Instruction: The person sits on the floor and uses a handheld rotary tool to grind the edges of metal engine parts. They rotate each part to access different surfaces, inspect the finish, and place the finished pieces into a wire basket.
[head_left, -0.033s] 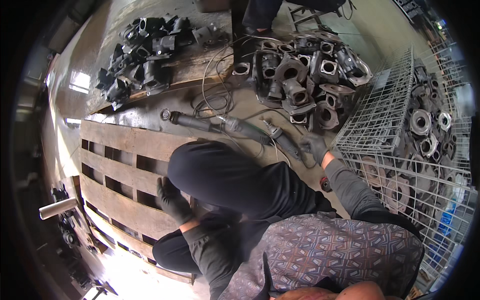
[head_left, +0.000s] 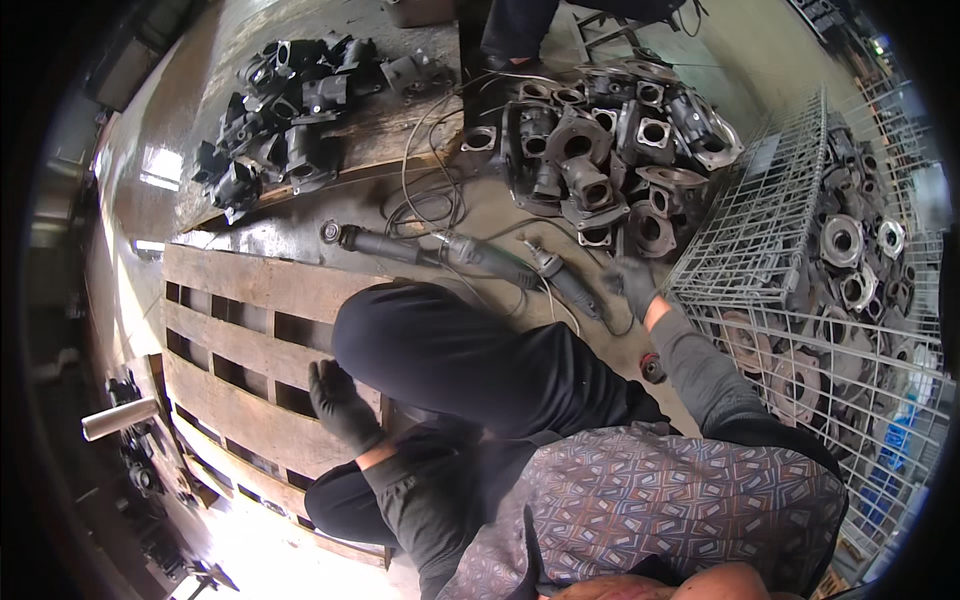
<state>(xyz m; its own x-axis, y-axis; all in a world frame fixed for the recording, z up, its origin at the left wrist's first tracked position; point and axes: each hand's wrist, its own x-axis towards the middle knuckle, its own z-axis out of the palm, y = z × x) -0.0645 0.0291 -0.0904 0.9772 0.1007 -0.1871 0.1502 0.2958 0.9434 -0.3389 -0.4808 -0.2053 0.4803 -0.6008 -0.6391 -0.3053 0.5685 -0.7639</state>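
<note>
My left hand (head_left: 343, 408), in a dark grey glove, is held over the wooden pallet (head_left: 250, 345) beside my knee, its fingers stretched and holding nothing. At the right, my gloved right hand (head_left: 636, 288) reaches over the floor with its fingers loosely apart; I see nothing in them. It is nearest to a dark handheld power tool (head_left: 570, 285) and the lower edge of a heap of metal castings (head_left: 580, 150) with flanges and round openings. A grey straight-bodied power tool (head_left: 490, 262) and a darker one with a round head (head_left: 370, 243) lie to the left.
Black castings (head_left: 305, 145) stand on a wooden board (head_left: 390, 145) at the far left. Cables (head_left: 425, 205) coil on the floor. A wire mesh cage (head_left: 750, 215) with more castings (head_left: 840, 240) stands right. A small red-and-black round object (head_left: 651, 368) lies near my leg. Another person's leg (head_left: 515, 35) shows beyond.
My right hand has moved slightly away from me, toward the castings heap. My left hand has shifted a little left, its fingers slightly more spread. The tools and castings stay put.
</note>
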